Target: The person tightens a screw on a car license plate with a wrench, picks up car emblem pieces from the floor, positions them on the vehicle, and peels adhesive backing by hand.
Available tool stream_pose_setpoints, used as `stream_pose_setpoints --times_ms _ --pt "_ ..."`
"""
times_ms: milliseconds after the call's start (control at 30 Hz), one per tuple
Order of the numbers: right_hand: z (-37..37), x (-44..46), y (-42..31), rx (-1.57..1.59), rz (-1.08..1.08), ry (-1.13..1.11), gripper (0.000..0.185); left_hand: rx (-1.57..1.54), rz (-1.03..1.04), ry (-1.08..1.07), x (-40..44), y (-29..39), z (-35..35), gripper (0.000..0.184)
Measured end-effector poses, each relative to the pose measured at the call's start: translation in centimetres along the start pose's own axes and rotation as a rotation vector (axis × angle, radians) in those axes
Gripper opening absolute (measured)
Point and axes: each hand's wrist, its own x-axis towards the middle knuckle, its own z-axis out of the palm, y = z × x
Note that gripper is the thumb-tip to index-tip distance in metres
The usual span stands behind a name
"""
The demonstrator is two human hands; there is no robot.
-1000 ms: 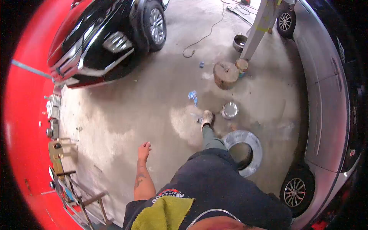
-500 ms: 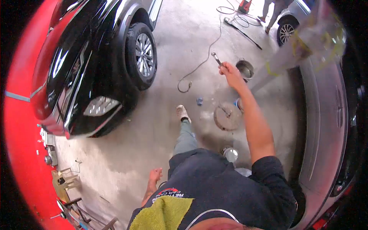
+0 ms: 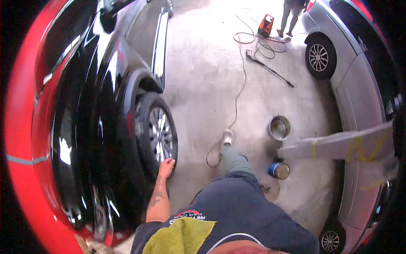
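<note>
My left hand (image 3: 167, 167) hangs low beside the front wheel (image 3: 160, 131) of a black car (image 3: 91, 127). Its fingers are curled together, and I see nothing in them. From this angle I cannot tell whether the hand touches the tyre. My right hand and the small wrench-like metal tool it held are outside the view. A yellow-green cloth (image 3: 182, 237) lies over the front of my dark shirt. My foot in a pale shoe (image 3: 227, 136) is stepping forward on the concrete floor.
To the right stand a metal pot (image 3: 279, 128), a blue-sided can (image 3: 279, 170) and a blurred, taped post (image 3: 338, 146). A silver car (image 3: 355, 93) lines that side. Ahead lie a cable (image 3: 245, 80), a spray wand (image 3: 270, 67) and an orange-black machine (image 3: 266, 26). A person (image 3: 292, 17) stands behind.
I have moved forward, closer to the black car's wheel. My left hand has swung forward and up. My right hand, holding the metal tool before, has left the view.
</note>
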Motion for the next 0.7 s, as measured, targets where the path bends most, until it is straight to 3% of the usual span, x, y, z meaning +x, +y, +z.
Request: stream_pose_setpoints --times_ms 100,167,233,300,333,367,400,433,467,500,533,600,700 --pt "-8.6 4.8 -5.6 0.161 0.084 -0.048 0.027 0.026 0.135 -0.046 11.6 7.9 1.0 0.035" --pt "-17.1 10.5 -9.7 0.23 0.099 -0.024 0.027 0.053 0.013 -0.091 18.0 11.4 2.0 0.033" --pt "-28.4 17.0 -13.9 0.314 0.119 0.062 0.028 0.224 -0.051 -0.037 21.7 15.2 2.7 0.032" --pt "-44.6 26.6 -20.4 0.571 0.103 0.303 0.029 0.067 -0.225 -0.109 24.0 18.0 2.8 0.034" --pt "-54.7 28.8 -26.0 0.699 0.001 0.491 0.029 0.101 -0.24 -0.204 25.7 17.6 1.8 0.035" --pt "-66.1 25.2 -34.4 0.568 -0.129 0.798 0.027 0.122 -0.23 -0.302 29.5 16.3 1.7 0.036" --pt "-74.7 32.2 -38.2 0.468 -0.427 1.153 0.026 0.104 -0.234 -0.296 31.3 17.6 1.7 0.037" --pt "-84.5 32.0 -45.0 0.628 -0.574 1.132 0.028 0.092 -0.251 -0.287 32.6 18.2 1.3 0.038" --pt "-92.8 28.7 -52.4 0.727 -0.735 1.083 0.03 0.12 -0.092 -0.304 35.1 16.5 0.7 0.037" --pt "-99.2 23.0 -58.0 0.546 -0.817 1.138 0.03 0.103 -0.125 -0.271 36.8 17.7 0.6 0.036" --pt "-104.3 18.4 -63.2 0.616 -1.019 1.096 0.029 0.086 -0.156 -0.237 38.6 18.9 0.4 0.035" --pt "-112.4 13.5 -70.5 0.517 -0.973 1.107 0.026 -0.011 -0.555 -0.088 43.8 20.1 1.6 0.036" --pt "-121.7 19.2 -75.6 0.478 -0.97 1.143 0.026 0.034 -0.46 -0.218 54.0 22.5 0.0 0.036"
